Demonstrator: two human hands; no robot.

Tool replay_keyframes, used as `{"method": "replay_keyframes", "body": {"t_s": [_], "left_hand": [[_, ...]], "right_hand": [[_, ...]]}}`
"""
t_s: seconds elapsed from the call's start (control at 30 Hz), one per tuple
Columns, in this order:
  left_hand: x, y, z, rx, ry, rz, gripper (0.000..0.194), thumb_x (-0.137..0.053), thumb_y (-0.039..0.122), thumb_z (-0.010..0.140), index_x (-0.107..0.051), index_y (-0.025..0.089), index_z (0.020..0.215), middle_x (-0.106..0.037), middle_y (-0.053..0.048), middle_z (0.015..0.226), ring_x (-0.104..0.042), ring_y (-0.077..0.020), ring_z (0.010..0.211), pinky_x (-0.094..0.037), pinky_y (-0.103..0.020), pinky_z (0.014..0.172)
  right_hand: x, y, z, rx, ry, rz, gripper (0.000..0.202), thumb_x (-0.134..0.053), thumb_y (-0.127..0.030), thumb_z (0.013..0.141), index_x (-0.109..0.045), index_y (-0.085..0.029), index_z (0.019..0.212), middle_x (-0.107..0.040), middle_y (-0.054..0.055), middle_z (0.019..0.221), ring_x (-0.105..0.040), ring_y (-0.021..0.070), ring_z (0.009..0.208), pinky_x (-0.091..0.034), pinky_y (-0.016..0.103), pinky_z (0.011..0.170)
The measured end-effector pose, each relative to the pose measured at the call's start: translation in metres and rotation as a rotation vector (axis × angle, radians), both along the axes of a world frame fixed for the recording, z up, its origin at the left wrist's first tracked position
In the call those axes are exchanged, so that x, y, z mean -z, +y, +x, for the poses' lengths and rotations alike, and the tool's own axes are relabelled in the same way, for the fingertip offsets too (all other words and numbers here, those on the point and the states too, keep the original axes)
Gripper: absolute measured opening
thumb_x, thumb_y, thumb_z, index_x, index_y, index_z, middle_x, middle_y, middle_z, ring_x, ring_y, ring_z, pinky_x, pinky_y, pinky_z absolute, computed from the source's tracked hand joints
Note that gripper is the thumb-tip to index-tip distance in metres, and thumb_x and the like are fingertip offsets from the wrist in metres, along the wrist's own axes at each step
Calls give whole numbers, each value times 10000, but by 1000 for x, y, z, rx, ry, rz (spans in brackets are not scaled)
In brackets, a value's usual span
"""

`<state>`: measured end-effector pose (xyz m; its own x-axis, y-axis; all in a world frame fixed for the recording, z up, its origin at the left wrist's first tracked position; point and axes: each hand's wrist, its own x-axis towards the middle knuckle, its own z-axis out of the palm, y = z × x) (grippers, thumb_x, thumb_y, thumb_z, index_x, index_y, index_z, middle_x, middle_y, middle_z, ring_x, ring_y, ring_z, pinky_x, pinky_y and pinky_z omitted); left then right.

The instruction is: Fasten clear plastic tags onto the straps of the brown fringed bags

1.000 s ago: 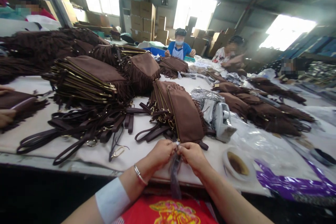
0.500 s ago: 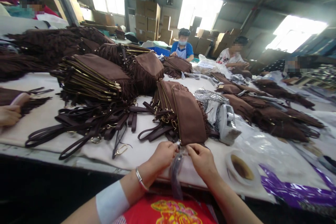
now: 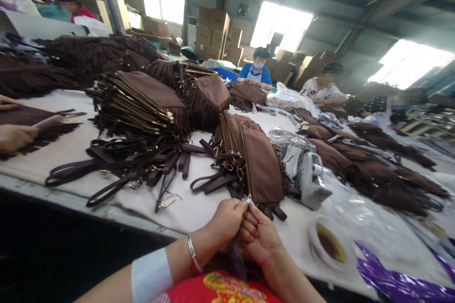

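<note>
My left hand (image 3: pixel 227 220) and my right hand (image 3: pixel 262 236) meet at the lower corner of a brown fringed pouch (image 3: pixel 263 165), by the end of its gold zipper. Both are closed, fingertips pinching a translucent plastic strip (image 3: pixel 237 258) that hangs down between them. A small whitish bit shows at the fingertips; the zipper pull itself is hidden. The pouch leans at the front of a row of similar pouches (image 3: pixel 227 137) with gold clasps. Dark wrist straps (image 3: pixel 209 183) lie beside it.
A roll of clear film (image 3: pixel 346 255) sits to the right, near purple plastic (image 3: pixel 394 274). Left stands a pouch stack (image 3: pixel 138 104) with loose straps (image 3: pixel 121 165) in front. Another person's hand (image 3: pixel 17 137) holds a pouch at far left. Co-workers sit across the table.
My right hand has come in against my left, its fingers now curled beneath the fingertips. The plastic strip is more hidden. The view has shifted slightly left.
</note>
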<state>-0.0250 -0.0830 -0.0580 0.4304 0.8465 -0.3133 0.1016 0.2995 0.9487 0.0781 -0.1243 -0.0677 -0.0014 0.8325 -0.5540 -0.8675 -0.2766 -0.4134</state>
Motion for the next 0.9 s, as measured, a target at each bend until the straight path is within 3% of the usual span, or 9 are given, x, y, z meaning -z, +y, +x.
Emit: {"method": "replay_keyframes", "body": {"t_s": [0.13, 0.27, 0.37, 0.47, 0.6, 0.7, 0.77, 0.83, 0.9], "left_hand": [[-3, 6, -1, 47, -207, -462, 360, -543, 433, 860, -431, 181, 628, -342, 97, 473, -223, -32, 354, -163, -171, 373], [-4, 19, -6, 185, -367, -800, 404, -518, 347, 880, -345, 185, 552, -256, 107, 428, -133, -13, 338, -105, -133, 348], [-5, 26, -11, 263, -486, -954, 364, -486, 249, 882, -354, 175, 552, -231, 108, 433, -106, -12, 346, -89, -113, 350], [-5, 28, -13, 311, -483, -952, 349, -426, 233, 895, -377, 169, 556, -231, 103, 440, -93, -19, 357, -74, -120, 361], [-6, 28, -18, 340, -170, -604, 358, -436, 345, 887, -465, 162, 581, -291, 87, 446, -160, -40, 362, -123, -170, 386], [-13, 36, -24, 327, 203, 31, 366, -512, 434, 837, -565, 155, 606, -495, 13, 515, -403, -100, 459, -250, -220, 451], [-22, 46, -22, 282, 353, 400, 367, -542, 473, 813, -625, 153, 654, -602, -26, 617, -508, -143, 591, -310, -241, 524], [-29, 56, -13, 226, 423, 561, 370, -552, 494, 801, -658, 151, 713, -651, -45, 693, -543, -162, 657, -336, -250, 571], [-30, 67, 3, 183, 463, 576, 392, -559, 516, 788, -668, 142, 744, -664, -54, 712, -552, -169, 651, -348, -259, 578]], "right_hand": [[6, -1, -2, 4, 96, 19, 204, -747, -278, 762, -581, -160, 744, -428, -125, 416, -215, 7, 282, -168, 129, 302], [13, 0, 2, -75, 176, 150, 223, -765, -306, 755, -608, -160, 813, -295, -161, 384, -107, 1, 300, -136, 118, 295], [17, 0, 4, -111, 192, 200, 278, -768, -336, 756, -622, -161, 915, -247, -171, 395, -60, 2, 323, -114, 113, 293], [16, 1, 4, -137, 183, 223, 332, -766, -392, 751, -622, -159, 939, -225, -172, 400, -50, -1, 328, -109, 111, 297], [1, -2, 10, -268, -28, 156, 362, -767, -461, 714, -593, -157, 805, -354, -137, 445, -148, -13, 328, -157, 115, 313], [-8, -10, 22, -356, -451, 111, 390, -774, -465, 684, -597, -153, 836, -486, -85, 495, -253, 0, 316, -177, 133, 302], [-6, -16, 30, -288, -697, 91, 502, -774, -505, 646, -605, -147, 954, -500, -82, 481, -273, 16, 295, -186, 147, 289], [2, -19, 34, -183, -797, 40, 600, -756, -578, 594, -605, -140, 975, -463, -99, 441, -252, 24, 277, -191, 160, 282], [12, -20, 36, -132, -801, 14, 608, -736, -628, 555, -615, -142, 899, -433, -102, 415, -240, 28, 277, -190, 171, 289]]}}
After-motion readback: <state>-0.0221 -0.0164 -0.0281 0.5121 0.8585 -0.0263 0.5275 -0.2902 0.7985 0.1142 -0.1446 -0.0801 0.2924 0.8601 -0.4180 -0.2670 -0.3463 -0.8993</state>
